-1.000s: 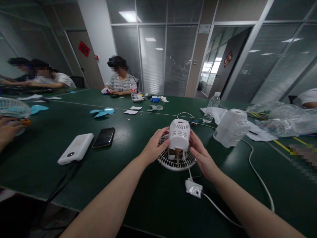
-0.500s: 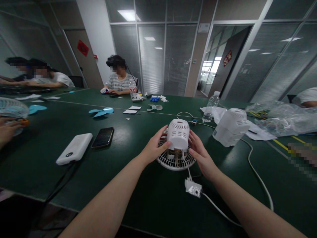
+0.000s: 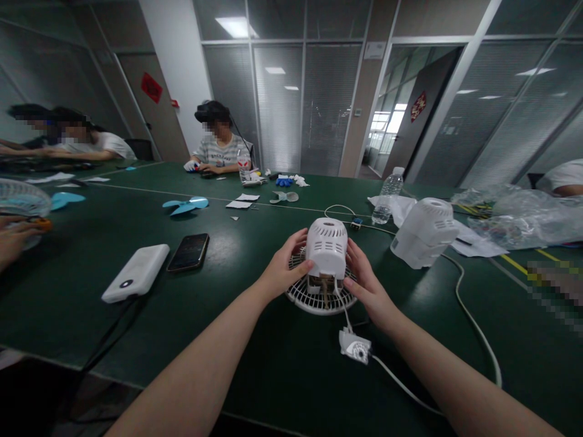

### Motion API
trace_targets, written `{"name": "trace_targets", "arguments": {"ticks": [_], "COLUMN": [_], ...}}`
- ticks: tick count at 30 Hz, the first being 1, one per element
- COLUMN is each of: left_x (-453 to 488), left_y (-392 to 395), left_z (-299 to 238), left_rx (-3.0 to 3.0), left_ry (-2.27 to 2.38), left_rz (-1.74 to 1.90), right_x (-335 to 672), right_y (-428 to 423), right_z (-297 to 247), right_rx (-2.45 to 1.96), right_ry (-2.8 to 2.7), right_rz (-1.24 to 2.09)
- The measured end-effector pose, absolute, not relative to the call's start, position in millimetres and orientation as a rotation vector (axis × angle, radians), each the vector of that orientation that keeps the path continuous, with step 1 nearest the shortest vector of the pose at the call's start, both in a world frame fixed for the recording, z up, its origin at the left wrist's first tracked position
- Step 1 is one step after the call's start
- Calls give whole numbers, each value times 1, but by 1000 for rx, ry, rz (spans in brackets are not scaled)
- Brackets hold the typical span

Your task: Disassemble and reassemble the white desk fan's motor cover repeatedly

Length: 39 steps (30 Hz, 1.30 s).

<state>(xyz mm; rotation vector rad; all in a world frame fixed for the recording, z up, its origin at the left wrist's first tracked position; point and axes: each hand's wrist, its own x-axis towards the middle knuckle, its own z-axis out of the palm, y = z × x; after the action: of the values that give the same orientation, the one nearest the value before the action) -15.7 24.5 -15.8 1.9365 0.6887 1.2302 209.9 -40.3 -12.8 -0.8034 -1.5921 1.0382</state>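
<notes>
Between my two hands is a white vented fan motor cover [image 3: 327,246], held upright over the fan's motor. Under it a round white fan grille [image 3: 319,305] lies on the green table. My left hand [image 3: 285,267] presses the cover's left side, thumb at its lower front edge. On the right side my right hand [image 3: 367,276] grips it, thumb low near the edge. A white cable runs from below the cover to a small part wrapped in clear plastic [image 3: 355,346]. The motor shows only in part beneath the cover.
To the right stand a white fan base [image 3: 425,233] and a plastic bottle [image 3: 388,195]. A phone [image 3: 188,252] and a white power bank [image 3: 135,273] lie left. Farther back are blue fan blades [image 3: 186,206]. Across the table a person [image 3: 221,145] sits; another person's hand [image 3: 16,237] is far left.
The cover and grille have shifted very slightly left in view, with both hands still on the cover. Otherwise little differs.
</notes>
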Motion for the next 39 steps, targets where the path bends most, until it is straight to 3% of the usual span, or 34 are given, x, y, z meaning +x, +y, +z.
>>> {"name": "trace_targets", "arguments": {"ticks": [39], "left_x": [-13], "left_y": [27], "left_z": [-19], "left_rx": [1766], "left_ry": [584], "left_rz": [1126], "right_x": [213], "right_y": [-36], "right_z": [-17], "right_rx": [-805], "right_ry": [-1536], "right_rz": [1125]}}
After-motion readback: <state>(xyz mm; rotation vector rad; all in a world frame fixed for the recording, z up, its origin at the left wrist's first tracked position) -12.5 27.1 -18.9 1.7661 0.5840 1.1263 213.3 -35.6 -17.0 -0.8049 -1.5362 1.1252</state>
